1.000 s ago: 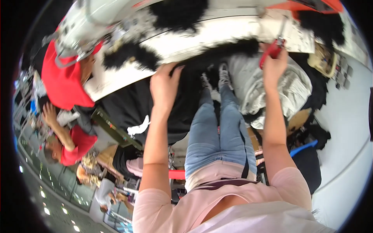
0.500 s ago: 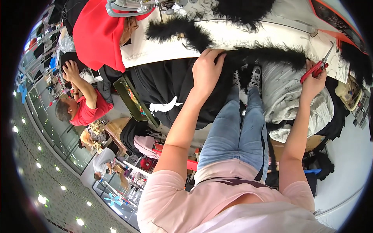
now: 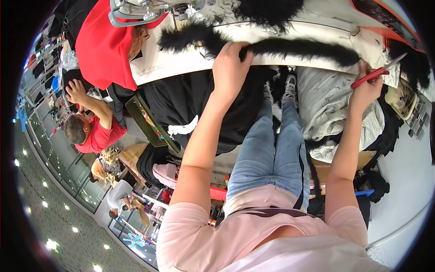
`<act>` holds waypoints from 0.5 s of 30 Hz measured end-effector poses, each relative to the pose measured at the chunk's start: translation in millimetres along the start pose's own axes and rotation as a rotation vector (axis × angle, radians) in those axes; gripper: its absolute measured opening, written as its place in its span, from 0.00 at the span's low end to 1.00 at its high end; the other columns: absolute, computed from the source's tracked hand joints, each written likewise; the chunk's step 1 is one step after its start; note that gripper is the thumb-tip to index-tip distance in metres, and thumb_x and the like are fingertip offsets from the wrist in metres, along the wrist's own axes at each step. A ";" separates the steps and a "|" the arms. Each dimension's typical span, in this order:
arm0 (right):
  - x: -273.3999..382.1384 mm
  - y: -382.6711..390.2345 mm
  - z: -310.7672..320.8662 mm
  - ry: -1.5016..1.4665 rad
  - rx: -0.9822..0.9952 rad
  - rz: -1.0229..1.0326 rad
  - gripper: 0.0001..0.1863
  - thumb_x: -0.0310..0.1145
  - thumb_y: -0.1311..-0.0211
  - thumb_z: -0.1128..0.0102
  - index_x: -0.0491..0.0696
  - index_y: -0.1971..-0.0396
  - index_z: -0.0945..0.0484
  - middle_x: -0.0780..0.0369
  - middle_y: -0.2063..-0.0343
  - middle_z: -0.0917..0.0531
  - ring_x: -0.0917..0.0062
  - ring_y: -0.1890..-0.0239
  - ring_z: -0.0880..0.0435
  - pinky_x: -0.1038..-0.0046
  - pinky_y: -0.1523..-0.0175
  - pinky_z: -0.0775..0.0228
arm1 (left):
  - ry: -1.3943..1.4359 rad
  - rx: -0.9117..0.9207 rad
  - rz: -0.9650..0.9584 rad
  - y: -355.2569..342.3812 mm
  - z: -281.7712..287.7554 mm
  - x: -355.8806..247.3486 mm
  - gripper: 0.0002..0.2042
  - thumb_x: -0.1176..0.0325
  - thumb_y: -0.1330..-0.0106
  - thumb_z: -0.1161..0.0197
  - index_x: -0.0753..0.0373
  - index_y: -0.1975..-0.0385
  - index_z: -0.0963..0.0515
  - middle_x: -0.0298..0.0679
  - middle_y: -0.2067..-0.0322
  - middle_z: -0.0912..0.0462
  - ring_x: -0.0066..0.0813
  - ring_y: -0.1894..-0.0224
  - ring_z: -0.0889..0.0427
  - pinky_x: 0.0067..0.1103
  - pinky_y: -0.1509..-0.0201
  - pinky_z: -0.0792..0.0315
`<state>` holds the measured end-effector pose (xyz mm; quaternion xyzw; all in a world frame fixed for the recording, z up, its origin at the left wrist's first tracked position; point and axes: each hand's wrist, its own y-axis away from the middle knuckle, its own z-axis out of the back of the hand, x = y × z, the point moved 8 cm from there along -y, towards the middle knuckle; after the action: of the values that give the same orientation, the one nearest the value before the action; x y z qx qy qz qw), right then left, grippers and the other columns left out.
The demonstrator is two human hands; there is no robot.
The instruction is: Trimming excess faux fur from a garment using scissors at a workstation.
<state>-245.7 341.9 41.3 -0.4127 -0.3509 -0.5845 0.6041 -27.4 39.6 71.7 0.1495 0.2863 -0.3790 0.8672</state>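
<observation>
A long black fluffy fur strip (image 3: 303, 49) stretches between my two hands along the near edge of the white table. My left hand (image 3: 230, 68) is closed on it, thumb and fingers pinching the fur near the table's middle. At the strip's right end, my right hand (image 3: 368, 93) holds red-handled scissors (image 3: 372, 78), blades pointing up and right. Its fingertips touch the tip of the strip; how firmly they pinch it is hidden. Left of my left hand, more of the black fur (image 3: 181, 37) lies on the table, with a small pale spot in it.
A sewing machine (image 3: 156, 13) stands at the far left beside red cloth (image 3: 102, 50). A black fur pile (image 3: 272, 11) lies behind. Dark cloth (image 3: 190, 99) and grey fabric (image 3: 331, 106) sit below the table edge. A person in red (image 3: 97, 129) works at left.
The strip now lies straighter and farther onto the table between my hands. The scissors have tilted flatter toward the right. The whole view has shifted slightly.
</observation>
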 end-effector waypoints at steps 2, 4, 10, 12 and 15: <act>23.0 -9.3 6.9 -0.118 -0.092 0.029 0.12 0.32 0.43 0.33 0.40 0.68 0.26 0.64 0.74 0.20 0.87 0.77 0.27 0.85 0.72 0.35 | 0.093 -0.057 -0.068 -16.6 -8.9 -9.7 0.08 0.69 0.44 0.39 0.65 0.67 0.20 0.44 0.69 0.20 0.45 0.66 0.21 0.31 0.63 0.27; 37.6 -7.7 9.3 -0.159 -0.139 0.058 0.11 0.31 0.42 0.35 0.41 0.67 0.26 0.64 0.75 0.21 0.87 0.78 0.27 0.84 0.73 0.35 | 0.147 -0.047 -0.042 -30.3 -21.6 -10.7 0.10 0.67 0.45 0.38 0.68 0.68 0.20 0.47 0.70 0.19 0.46 0.68 0.20 0.30 0.62 0.27; 43.4 91.2 -52.6 -0.094 0.844 -0.165 0.10 0.35 0.35 0.50 0.45 0.61 0.26 0.70 0.81 0.27 0.87 0.83 0.31 0.85 0.79 0.42 | 0.281 0.080 0.149 -36.8 -33.6 -11.9 0.13 0.66 0.45 0.38 0.71 0.67 0.19 0.52 0.73 0.19 0.42 0.72 0.20 0.27 0.65 0.27; 32.3 132.1 -74.6 0.003 1.128 -0.573 0.18 0.42 0.44 0.33 0.42 0.70 0.26 0.63 0.77 0.26 0.80 0.74 0.30 0.76 0.68 0.36 | 0.289 0.117 0.194 -33.3 -36.2 -12.9 0.14 0.66 0.44 0.38 0.72 0.65 0.20 0.51 0.76 0.19 0.40 0.74 0.19 0.26 0.66 0.27; 36.4 140.2 -93.3 0.087 1.132 -0.428 0.23 0.48 0.43 0.36 0.40 0.75 0.27 0.62 0.83 0.31 0.79 0.78 0.33 0.73 0.70 0.39 | 0.306 0.059 0.110 -34.2 -32.3 -19.1 0.14 0.66 0.44 0.38 0.72 0.65 0.20 0.51 0.75 0.18 0.39 0.74 0.19 0.26 0.66 0.27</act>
<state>-109.0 238.6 23.3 0.0771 -0.6575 -0.4320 0.6125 -75.7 43.1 56.4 0.2465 0.3954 -0.3121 0.8279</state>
